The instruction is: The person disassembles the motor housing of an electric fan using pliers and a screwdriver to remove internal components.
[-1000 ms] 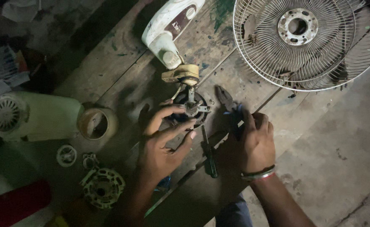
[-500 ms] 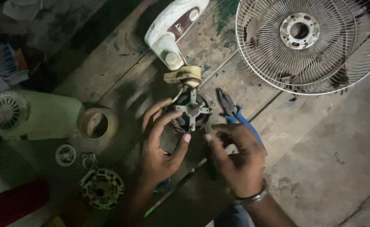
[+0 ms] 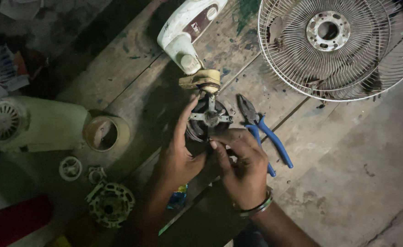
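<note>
Beside the blue pliers (image 3: 268, 137): left hand (image 3: 181, 155) cups fan motor (image 3: 208, 118), steadying it; right hand (image 3: 242, 167) fingertips pinch its bracket.

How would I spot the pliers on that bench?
Start at the big round wire fan guard at the top right of the wooden bench. Just below its left edge, right of the motor between the two hands, lie the pliers. They alone have bright blue handles.

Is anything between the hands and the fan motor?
Nothing visible. The left hand cups the fan motor from its left side, and the right hand has fingertips on its lower edge. The pliers lie off to the right.
</note>
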